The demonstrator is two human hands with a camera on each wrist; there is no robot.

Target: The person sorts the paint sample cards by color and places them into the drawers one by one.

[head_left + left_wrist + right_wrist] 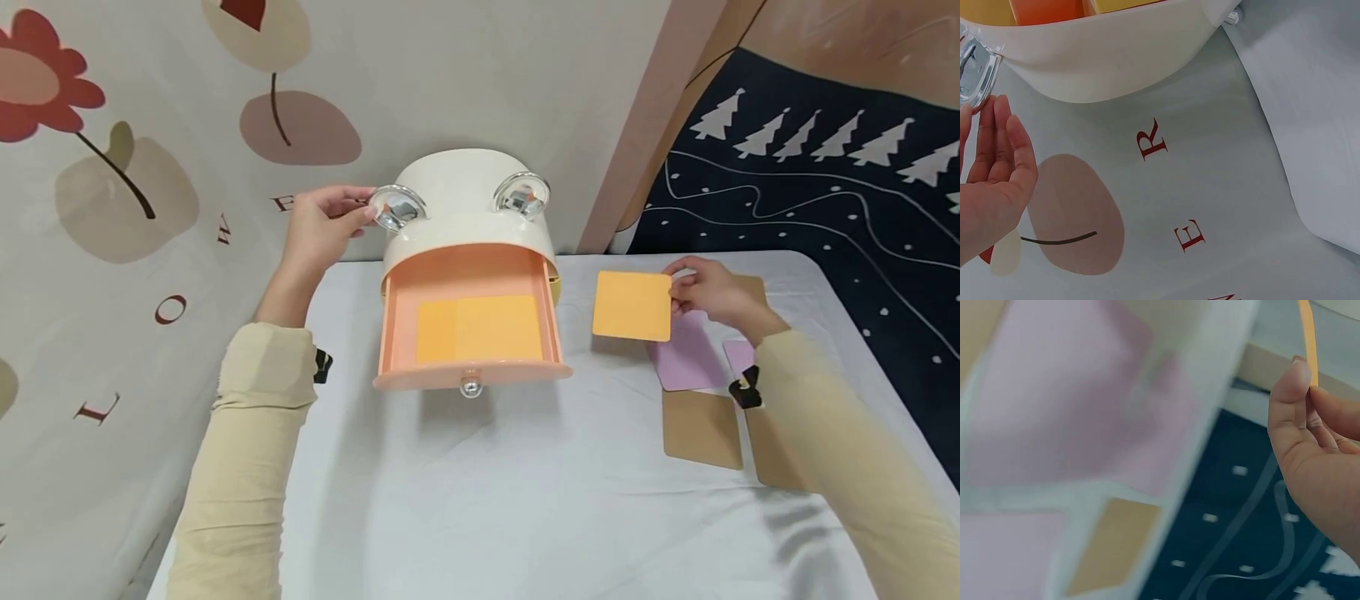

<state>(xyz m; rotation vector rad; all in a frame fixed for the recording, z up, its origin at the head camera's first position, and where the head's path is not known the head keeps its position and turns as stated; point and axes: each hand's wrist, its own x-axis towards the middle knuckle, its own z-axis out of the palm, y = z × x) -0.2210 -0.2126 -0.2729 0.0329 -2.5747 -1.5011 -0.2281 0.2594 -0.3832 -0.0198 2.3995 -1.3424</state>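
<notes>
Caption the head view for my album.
Right hand holds orange card beside open drawer; left hand pinches a silver disc on the white box.

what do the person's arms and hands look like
The left sleeve and right sleeve are long, plain pale beige fabric, the left creased near its cuff. A small black piece shows at each wrist. Both hands are bare.

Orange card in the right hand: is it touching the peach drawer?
Apart. The head view shows it: a strip of white cloth is visible between the orange card, pinched by the right hand, and the peach drawer.
</notes>
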